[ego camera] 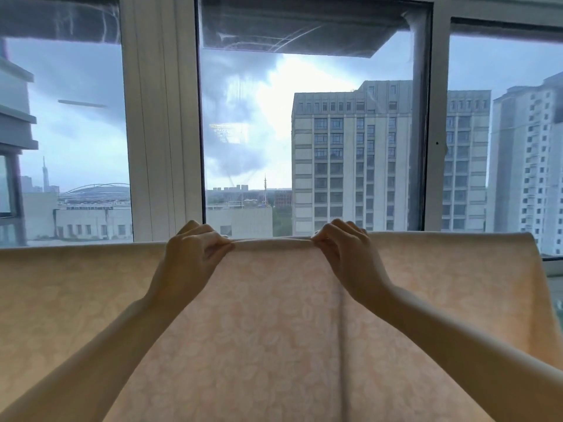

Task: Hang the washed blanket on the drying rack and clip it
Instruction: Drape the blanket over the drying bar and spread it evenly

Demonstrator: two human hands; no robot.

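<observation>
No writing can be read: the blanket (274, 330) shows only a pale pattern, and the buildings (350, 162) above it seem too hazy for signs.

Overcast daylight comes through the window (304, 132) beyond the grip, brightest in a cloud gap just above it, so the blanket (274, 345) below glows backlit while the left hand (195, 254) and right hand (347, 251) look dim. Pale reflections streak the glass, and straight lines bow far to either side.

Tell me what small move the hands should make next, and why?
Probably spread the hands apart along the blanket to flatten its top fold: left hand and right hand pinch it close together, leaving its wide sides unheld.
</observation>
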